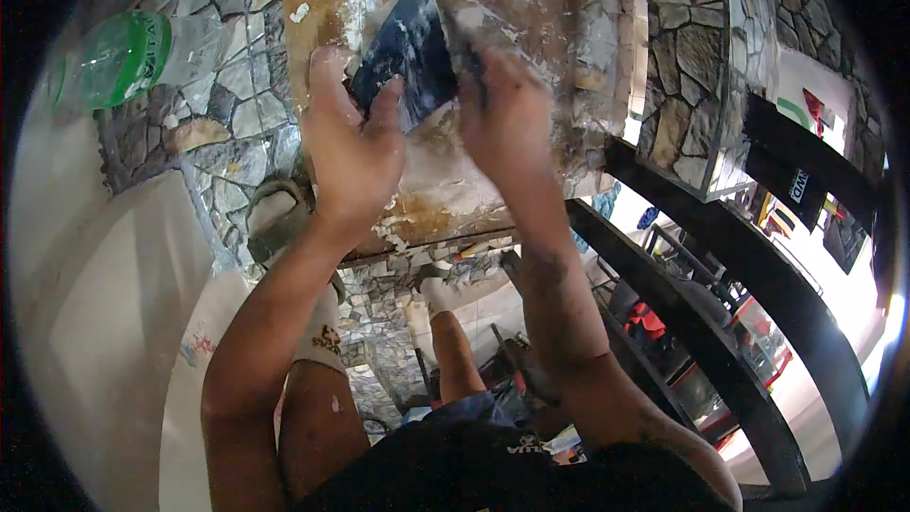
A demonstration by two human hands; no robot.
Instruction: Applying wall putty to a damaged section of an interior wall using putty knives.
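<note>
My left hand [355,137] is closed on a dark, flat, angular scraper [409,52], its thumb lying across the near face. White paste is smeared over that face. Close by on the right, my right hand [510,109] is blurred, with curled fingers around a thin dark piece seen nearly edge-on; its kind cannot be made out. Both hands are over a brown wooden board [427,216] marked with white paste and crumbs.
A clear plastic bottle with a green band [142,57] lies at the far left on stone-patterned tiles [237,118]. My feet in shoes stand below the board. Black slanted stair-like beams [706,192] run along the right, with cluttered tools and gear beneath. A stone-clad pillar [687,57] rises at the upper right.
</note>
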